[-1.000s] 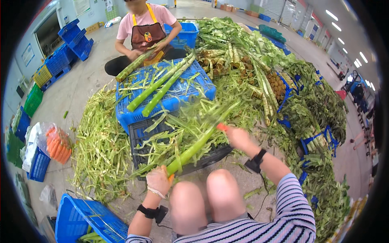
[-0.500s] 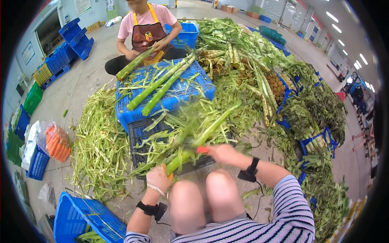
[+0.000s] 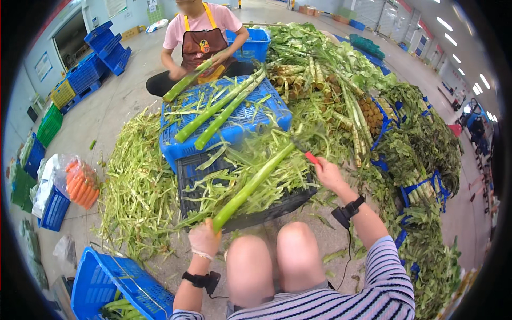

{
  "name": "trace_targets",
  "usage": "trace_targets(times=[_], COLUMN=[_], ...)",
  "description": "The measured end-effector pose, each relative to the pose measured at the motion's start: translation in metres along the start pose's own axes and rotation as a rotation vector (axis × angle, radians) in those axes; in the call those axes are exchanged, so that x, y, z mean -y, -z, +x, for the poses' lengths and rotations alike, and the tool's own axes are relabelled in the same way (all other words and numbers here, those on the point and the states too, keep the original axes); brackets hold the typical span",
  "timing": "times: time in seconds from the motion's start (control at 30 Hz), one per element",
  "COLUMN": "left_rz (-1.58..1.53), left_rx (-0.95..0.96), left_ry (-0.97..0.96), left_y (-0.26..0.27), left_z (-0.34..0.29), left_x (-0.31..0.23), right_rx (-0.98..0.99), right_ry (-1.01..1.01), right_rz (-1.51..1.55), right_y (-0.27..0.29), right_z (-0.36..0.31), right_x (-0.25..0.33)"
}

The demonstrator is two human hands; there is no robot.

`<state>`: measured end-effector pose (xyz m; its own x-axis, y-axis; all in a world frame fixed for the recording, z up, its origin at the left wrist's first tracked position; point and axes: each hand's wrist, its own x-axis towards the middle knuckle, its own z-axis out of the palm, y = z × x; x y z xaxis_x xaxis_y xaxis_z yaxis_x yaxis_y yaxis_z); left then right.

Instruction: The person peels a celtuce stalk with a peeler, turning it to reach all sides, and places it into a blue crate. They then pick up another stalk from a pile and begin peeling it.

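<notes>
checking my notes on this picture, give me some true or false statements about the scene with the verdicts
1. The left hand grips the near end of a green stem. True.
2. The right hand is empty. False: it holds a red-handled tool.
3. Stems lie on the blue crate. True.
4. The carrots are right of the black crate. False: they are left of it.

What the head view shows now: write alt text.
Left hand grips a long green stalk above a black crate strewn with peelings; right hand holds a red-handled tool. Opposite, a co-worker sits behind a blue crate.
</notes>
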<state>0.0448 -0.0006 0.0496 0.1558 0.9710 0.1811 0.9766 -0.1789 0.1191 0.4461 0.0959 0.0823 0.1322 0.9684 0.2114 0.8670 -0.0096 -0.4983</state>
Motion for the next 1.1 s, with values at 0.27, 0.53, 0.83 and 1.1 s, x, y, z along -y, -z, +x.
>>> trace_targets(times=[0.27, 0.53, 0.83, 1.1], left_rz=[-0.310, -0.512, -0.774, -0.596], left_rx=[0.215, 0.457, 0.690, 0.554], left_ry=[-0.089, 0.038, 0.236, 0.086], left_y=[0.003, 0.007, -0.007, 0.002], left_z=[0.001, 0.011, 0.015, 0.020], left_x=[0.011, 0.009, 0.019, 0.003], right_rx=[0.272, 0.302, 0.436, 0.121], right_ry=[0.156, 0.157, 0.348, -0.185], right_rz=[-0.109, -0.320, -0.172, -0.273], right_y=[-0.055, -0.052, -0.049, -0.018], right_z=[-0.026, -0.006, -0.032, 0.032], right_x=[0.040, 0.026, 0.074, -0.009])
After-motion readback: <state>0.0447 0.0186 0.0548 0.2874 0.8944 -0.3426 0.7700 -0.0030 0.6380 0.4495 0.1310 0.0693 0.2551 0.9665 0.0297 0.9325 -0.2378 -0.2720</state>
